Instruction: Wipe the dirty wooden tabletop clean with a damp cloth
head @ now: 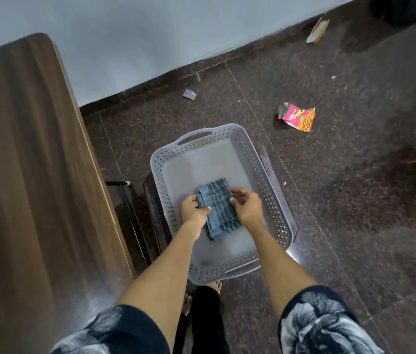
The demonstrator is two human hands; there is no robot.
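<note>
Head view shows both hands down in a grey basket [265, 175] on the floor: the left hand [193, 209] and right hand [247, 206] each pinch a side of the folded blue checked cloth [217, 200], fingers curled on it. This looks like fetching (whether it is damp, I cannot tell). Next: lift it and turn left to the wooden tabletop [23, 162].

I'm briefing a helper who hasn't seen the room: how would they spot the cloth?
Right of the wooden table, a grey perforated basket sits on the floor. Inside lies the folded blue checked cloth, the basket's only visible content, gripped by both hands.
</note>
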